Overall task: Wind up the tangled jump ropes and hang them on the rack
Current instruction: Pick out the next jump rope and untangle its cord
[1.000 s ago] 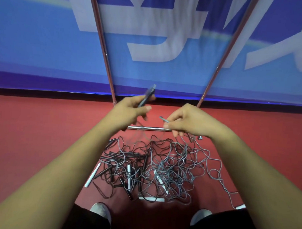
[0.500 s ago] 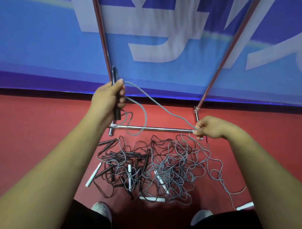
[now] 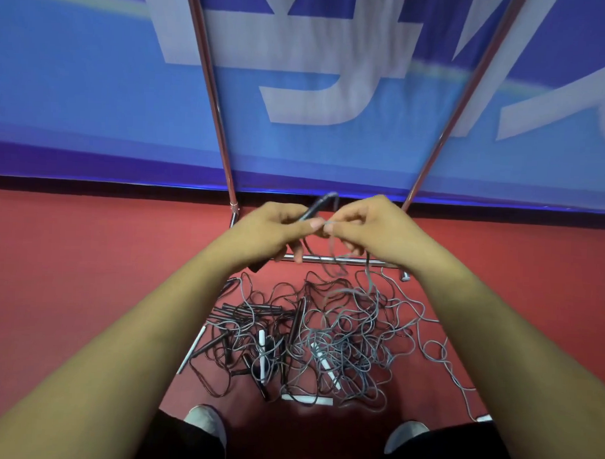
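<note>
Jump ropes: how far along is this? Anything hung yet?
Done: nothing hangs on the visible part of the rack; its top is out of frame. In hand: the left hand grips a dark handle, the right hand pinches the grey cord beside it, a loop dangling below. Left: the tangled pile on the floor, handles mixed in.

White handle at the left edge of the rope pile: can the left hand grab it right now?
Probably not yet. The left hand grips a dark handle up by the rack bar, so it's busy. The white handle lies uncovered, so a freed hand could likely reach down to it.
</note>
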Demonstrator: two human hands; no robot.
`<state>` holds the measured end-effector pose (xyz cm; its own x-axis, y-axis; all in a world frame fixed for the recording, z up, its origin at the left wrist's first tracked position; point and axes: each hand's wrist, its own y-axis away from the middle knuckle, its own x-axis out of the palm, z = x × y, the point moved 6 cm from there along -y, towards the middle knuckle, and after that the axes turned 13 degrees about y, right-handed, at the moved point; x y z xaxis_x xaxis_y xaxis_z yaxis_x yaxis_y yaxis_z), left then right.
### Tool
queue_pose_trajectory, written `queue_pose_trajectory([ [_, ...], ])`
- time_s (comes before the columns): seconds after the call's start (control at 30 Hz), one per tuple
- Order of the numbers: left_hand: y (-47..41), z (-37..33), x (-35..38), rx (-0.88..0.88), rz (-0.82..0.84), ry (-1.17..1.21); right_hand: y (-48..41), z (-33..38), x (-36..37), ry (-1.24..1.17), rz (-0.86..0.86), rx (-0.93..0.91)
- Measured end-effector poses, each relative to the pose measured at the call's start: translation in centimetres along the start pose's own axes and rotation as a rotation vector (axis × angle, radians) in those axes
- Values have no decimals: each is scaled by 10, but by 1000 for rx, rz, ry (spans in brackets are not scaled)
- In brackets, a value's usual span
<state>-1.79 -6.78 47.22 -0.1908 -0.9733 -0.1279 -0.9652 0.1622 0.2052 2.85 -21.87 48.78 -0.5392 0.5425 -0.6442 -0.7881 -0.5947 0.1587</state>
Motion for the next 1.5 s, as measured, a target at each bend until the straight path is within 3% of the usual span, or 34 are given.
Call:
queue_pose_trajectory([
  [0.07,-3,0,3,17,-14,0,-1,-5,-7,-2,-35,3],
  [0.2,-8,-1,-27,86,-294,521,-1,-48,-6,205,139,64],
  [0.27,-9,1,-37,94,-363,600,0,-77,-9,149,196,153],
  [0.4,-9,17,-32,-8,-433,560,0,-90,-24,188,126,169],
  [0.53,0,12,-53,-7,-637,139,2,-55,-35,-105,-40,48],
  [0.6,1,3,-51,77,-598,139,5,-35,-34,-155,-63,-17],
  [0.67,1,-9,-34,149,-453,203,7,-16,-25,-75,-27,-76],
  [0.77,-2,-12,1,75,-88,215,6,0,-13,-54,-15,-106],
  [0.83,-2,-5,17,11,69,177,4,1,-15,-100,-65,-99],
  [0.9,-5,-5,13,23,-1,315,2,-7,-18,-134,-31,-92],
  [0.97,-9,-8,-9,81,-195,567,4,-25,-14,-95,123,-49],
  [1.03,-9,-7,-35,126,-348,777,8,-61,-10,22,281,73],
  [1.13,-6,5,-61,101,-480,862,14,-114,-16,239,333,248],
  [1.2,-3,15,-68,35,-560,768,13,-123,-23,267,245,283],
  [1.33,4,19,-74,-36,-659,106,6,-77,-33,24,50,160],
  [1.4,4,13,-64,5,-599,73,5,-48,-33,12,33,71],
  [1.5,0,-2,-29,60,-320,171,8,-16,-22,-29,68,3],
])
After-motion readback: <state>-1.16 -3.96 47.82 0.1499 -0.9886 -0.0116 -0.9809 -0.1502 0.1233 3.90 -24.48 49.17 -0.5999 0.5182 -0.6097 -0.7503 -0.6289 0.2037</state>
